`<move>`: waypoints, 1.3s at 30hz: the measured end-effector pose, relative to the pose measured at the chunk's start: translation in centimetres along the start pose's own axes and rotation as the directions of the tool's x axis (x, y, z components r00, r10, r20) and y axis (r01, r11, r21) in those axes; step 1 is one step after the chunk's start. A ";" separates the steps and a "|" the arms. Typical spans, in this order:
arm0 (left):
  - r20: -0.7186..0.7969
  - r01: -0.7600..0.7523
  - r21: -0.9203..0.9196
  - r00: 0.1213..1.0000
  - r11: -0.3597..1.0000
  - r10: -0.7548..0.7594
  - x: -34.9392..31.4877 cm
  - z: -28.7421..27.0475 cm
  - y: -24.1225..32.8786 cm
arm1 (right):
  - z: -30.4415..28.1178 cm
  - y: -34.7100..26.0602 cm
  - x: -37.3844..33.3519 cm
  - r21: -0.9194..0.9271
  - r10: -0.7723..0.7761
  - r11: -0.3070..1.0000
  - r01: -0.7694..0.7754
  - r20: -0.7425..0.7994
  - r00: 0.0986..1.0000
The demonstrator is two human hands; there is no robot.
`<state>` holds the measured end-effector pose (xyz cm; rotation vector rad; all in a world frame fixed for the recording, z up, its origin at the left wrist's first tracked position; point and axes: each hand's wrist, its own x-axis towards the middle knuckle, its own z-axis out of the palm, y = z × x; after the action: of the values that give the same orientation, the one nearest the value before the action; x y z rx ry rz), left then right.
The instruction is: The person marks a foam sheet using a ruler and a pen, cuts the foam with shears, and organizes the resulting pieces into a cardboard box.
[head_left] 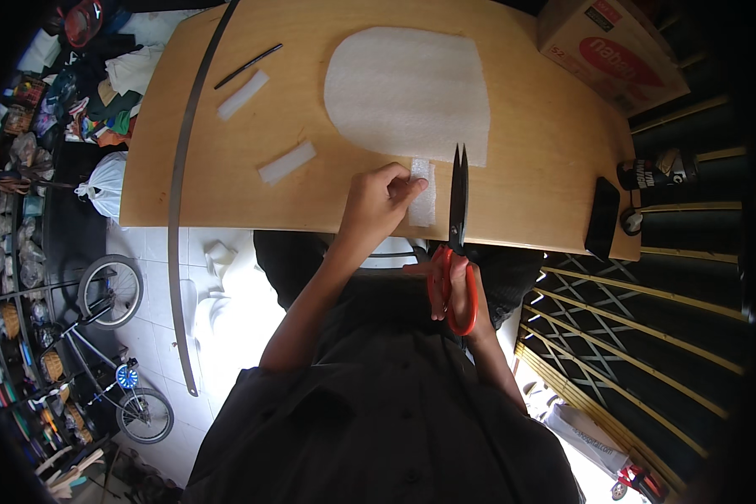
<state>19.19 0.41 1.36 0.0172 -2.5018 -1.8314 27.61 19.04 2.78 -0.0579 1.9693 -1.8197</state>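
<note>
Scissors (459,206) with red handles are in the right hand (459,281), tips a tiny bit apart and pointing away from the body. Its fingers curl around the handles, but some are hidden. The left hand (373,198) pinches the white strip (423,212) between thumb and finger, with no gap left. The strip lies by the front edge of the table (529,197), near the big white sheet (407,92). The blades are beside it. To cut well, I think the thumb should stay clear, the blades should open wider, and the snip should go slow and straight.
</note>
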 end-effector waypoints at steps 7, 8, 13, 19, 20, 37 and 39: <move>-0.039 0.014 0.196 0.999 0.980 -0.006 0.9 1.6 0.0 | -2.5 0.7 -1.6 0.031 -0.050 0.998 0.051 -0.021 0.999; -0.044 -0.008 0.264 0.999 0.964 0.021 0.9 1.5 0.0 | -2.7 0.9 -1.7 0.038 -0.062 0.997 0.062 -0.022 0.998; -0.120 -0.036 0.480 0.987 0.876 0.106 0.7 2.1 0.9 | -2.7 0.8 -1.5 0.078 -0.010 0.997 0.012 -0.025 1.000; -0.073 -0.064 0.568 0.989 0.820 0.127 0.0 3.3 1.8 | -2.7 0.4 -1.4 0.032 -0.006 0.999 0.007 -0.035 0.999; -0.045 -0.074 0.572 0.992 0.817 0.121 0.1 3.5 1.8 | -2.6 0.4 -1.3 0.032 -0.016 0.999 0.017 -0.023 1.000; 0.184 -0.397 0.548 0.916 0.737 0.357 -1.7 -3.8 -0.3 | -0.7 0.0 -0.9 -0.012 0.064 0.998 -0.064 0.010 0.998; 0.116 -0.357 0.545 0.928 0.758 0.354 -1.8 -5.6 0.2 | -0.7 0.2 -1.0 -0.013 0.048 0.999 -0.048 0.012 0.999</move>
<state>21.21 -4.78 3.16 -0.4175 -2.7051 -0.9158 28.35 20.06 2.87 -0.0253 1.9571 -1.7723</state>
